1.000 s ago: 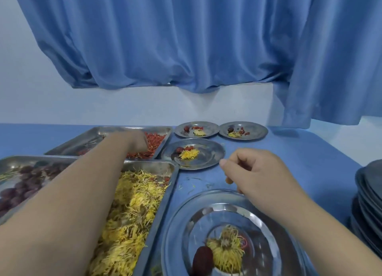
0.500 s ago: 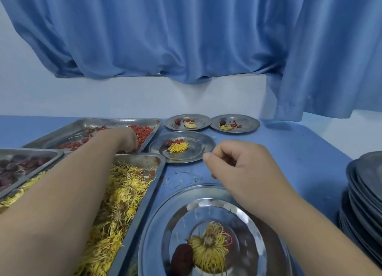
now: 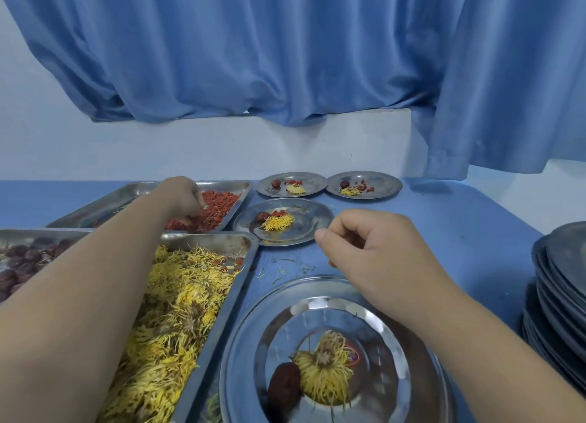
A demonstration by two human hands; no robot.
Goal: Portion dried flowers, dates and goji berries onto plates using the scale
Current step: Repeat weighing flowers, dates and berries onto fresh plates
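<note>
- Our left hand [image 3: 182,197] reached into the goji berries [image 3: 215,208] at centre left, fingers curled among them; we could not tell the grip.
- Our right hand [image 3: 374,248] hovered loosely closed, seemingly empty, above the near plate [image 3: 412,375], lower centre.

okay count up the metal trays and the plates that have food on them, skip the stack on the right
Trays: 3, goji berries, dates, dried flowers
Plates with food: 4, near plate, middle plate, two far plates
Total: 7
</note>
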